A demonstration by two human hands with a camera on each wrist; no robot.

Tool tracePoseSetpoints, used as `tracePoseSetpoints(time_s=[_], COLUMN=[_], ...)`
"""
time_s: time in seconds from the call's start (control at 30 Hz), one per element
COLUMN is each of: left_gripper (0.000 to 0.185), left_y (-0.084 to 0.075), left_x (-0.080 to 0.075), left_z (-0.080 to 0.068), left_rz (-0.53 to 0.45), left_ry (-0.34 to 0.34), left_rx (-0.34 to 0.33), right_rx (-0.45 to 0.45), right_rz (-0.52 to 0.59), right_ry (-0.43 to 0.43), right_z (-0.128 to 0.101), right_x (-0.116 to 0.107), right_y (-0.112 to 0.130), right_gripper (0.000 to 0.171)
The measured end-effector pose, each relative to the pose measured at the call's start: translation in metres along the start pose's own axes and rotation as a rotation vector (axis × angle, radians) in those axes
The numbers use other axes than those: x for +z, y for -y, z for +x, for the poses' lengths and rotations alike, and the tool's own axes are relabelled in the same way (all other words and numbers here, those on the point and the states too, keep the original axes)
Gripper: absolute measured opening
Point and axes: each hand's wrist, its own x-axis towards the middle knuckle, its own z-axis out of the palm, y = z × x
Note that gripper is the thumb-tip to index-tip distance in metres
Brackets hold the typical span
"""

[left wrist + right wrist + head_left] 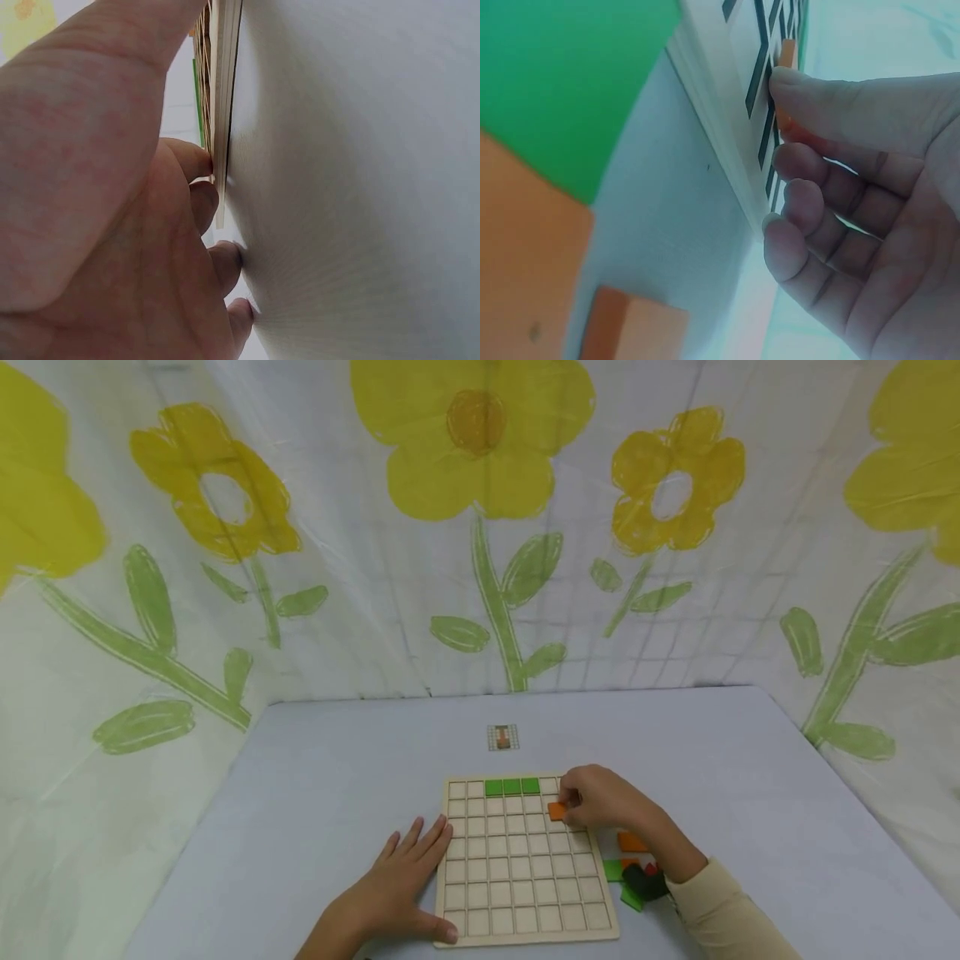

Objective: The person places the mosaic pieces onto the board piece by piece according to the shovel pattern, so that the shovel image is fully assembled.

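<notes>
A wooden grid board (525,893) lies on the table, with three green square tiles (512,787) in its far row. My right hand (607,797) pinches an orange tile (556,811) between thumb and finger, close over the second row near the board's right side. In the right wrist view the orange tile (787,82) stands out from the thumb tip, beside the grid's dark grooves. My left hand (397,881) rests at the board's left edge, fingers straight and spread, thumb at the near left corner. The left wrist view shows the fingertips along the board's side (225,97).
Loose orange tiles (632,842) and green tiles (632,898) lie right of the board, under the right forearm, partly hidden by the dark wrist camera (645,882). A small picture card (503,737) lies beyond the board. A flower-printed curtain (360,610) hangs behind the table.
</notes>
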Motion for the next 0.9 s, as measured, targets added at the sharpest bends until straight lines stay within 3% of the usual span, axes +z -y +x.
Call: tracePoseSetpoints(time_s=[0.37,0.9], left_gripper=[0.121,0.122], left_y=[0.001,0.000], left_x=[-0.001,-0.003], left_z=[0.000,-0.002], left_rz=[-0.003,0.002], left_ry=[-0.008,-0.004], left_rx=[0.019,0.011], right_rx=[-0.023,-0.078], right_rz=[0.079,0.059], right_ry=[0.045,0.033], right_z=[0.005,0.017], right_x=[-0.002,0.008], right_y=[0.000,0.013], right_gripper=[0.012,0.011])
